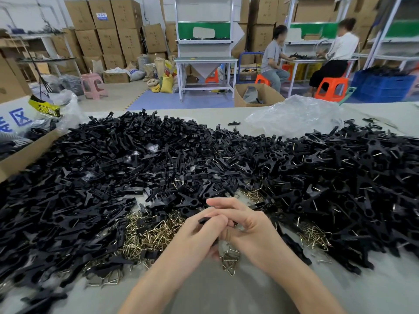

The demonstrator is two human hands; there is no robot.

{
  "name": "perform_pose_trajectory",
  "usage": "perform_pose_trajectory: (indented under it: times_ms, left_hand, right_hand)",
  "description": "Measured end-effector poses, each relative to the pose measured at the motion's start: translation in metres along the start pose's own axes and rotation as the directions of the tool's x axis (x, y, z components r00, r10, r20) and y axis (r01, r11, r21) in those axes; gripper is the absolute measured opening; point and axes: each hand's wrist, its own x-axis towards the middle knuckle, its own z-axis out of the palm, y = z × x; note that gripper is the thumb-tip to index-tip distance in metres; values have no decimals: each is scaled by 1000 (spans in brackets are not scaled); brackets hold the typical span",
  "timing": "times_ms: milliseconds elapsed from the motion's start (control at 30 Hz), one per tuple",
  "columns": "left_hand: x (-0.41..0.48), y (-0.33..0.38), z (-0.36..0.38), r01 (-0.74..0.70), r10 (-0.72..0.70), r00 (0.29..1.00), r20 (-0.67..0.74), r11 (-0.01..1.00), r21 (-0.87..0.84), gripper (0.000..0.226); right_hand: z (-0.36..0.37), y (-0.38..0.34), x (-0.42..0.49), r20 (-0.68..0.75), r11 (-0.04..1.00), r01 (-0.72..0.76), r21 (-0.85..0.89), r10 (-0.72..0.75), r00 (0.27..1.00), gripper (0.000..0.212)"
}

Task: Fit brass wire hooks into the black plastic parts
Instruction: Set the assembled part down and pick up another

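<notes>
Both hands meet at the table's near middle. My left hand is closed around a black plastic part, whose end pokes out between the fingers. My right hand lies over it, fingers curled onto the same part; several brass wire hooks hang below the two palms. Whether a hook sits in the part is hidden by the fingers. A huge heap of black plastic parts covers the table. Loose brass hooks lie in a pile left of my hands, and another small pile of hooks lies at the right.
A cardboard box sits at the table's left edge. Crumpled clear plastic lies at the back right. Bare grey table surface shows between my forearms. Beyond are workbenches, stacked cartons, stools and two seated people.
</notes>
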Motion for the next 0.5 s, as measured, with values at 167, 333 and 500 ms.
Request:
perform_pose_trajectory:
  times_ms: [167, 333, 500]
  left_hand:
    - [0, 4, -1, -38, 38, 999, -12, 999, -3, 24]
    - [0, -1, -1, -18, 14, 998, -55, 998, -66, 34]
    - [1, -4, -1, -9, 0, 998, -65, 990, -137, 36]
  right_hand:
    - [1, -7, -1, 20, 990, -25, 142, 22, 1000, 35]
    - [0, -7, -2, 75, 957, -118, 266, 102, 992, 45]
    - [-3, -6, -3, 95, 955, -144, 259, 123, 988, 45]
